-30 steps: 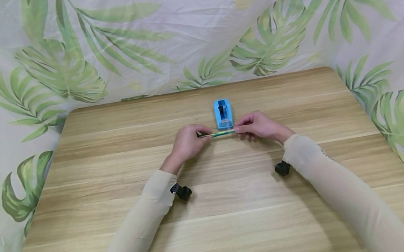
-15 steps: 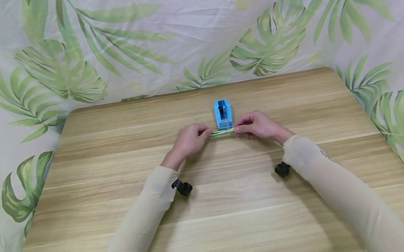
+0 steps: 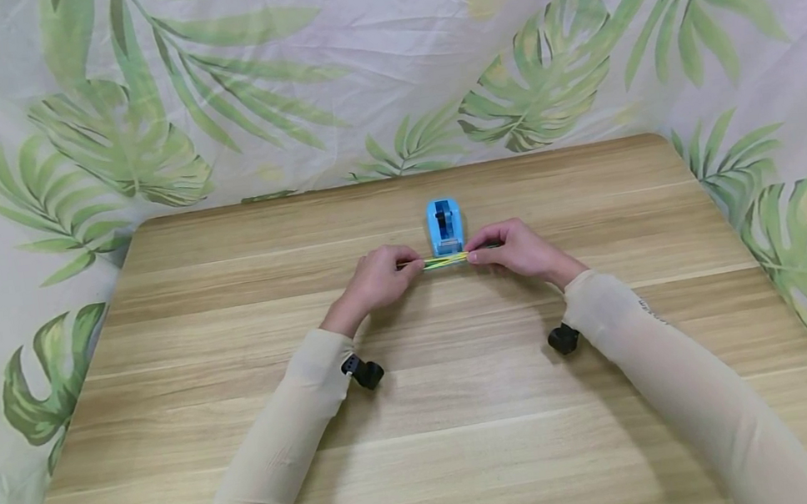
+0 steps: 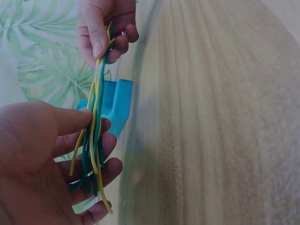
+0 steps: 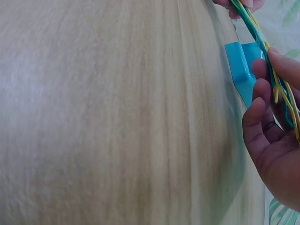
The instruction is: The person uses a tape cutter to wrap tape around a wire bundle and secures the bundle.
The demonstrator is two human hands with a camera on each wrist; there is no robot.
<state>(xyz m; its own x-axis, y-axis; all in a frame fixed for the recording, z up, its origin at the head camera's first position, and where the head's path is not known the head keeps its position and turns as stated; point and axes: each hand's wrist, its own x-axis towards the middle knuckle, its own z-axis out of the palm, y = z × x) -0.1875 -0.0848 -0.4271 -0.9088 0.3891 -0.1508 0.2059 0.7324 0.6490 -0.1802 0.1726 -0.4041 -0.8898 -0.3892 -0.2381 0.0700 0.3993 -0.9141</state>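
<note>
A thin bundle of yellow and green wires (image 3: 444,261) is stretched between both hands, just in front of a blue tape dispenser (image 3: 444,226). My left hand (image 3: 380,277) pinches one end between thumb and fingers; in the left wrist view, loose wire ends (image 4: 101,187) fan out across its fingers. At the other end, my right hand (image 3: 519,252) pinches the bundle with thumb and forefinger, the remaining fingers curled beneath. A pale, shiny band (image 4: 99,68) shows on the wires close to the right hand's thumb. In the right wrist view, more wire ends (image 5: 288,105) trail over the right palm.
The wooden table (image 3: 428,451) spreads under both arms, and its back edge lies beyond the dispenser. A leaf-patterned cloth (image 3: 380,61) hangs behind and at the sides. Small black cameras (image 3: 363,372) are strapped at the wrists.
My left hand has shifted slightly away from me and rolled the bundle, so more yellow faces up. The bundle sits a little nearer the dispenser; the right hand has barely moved.
</note>
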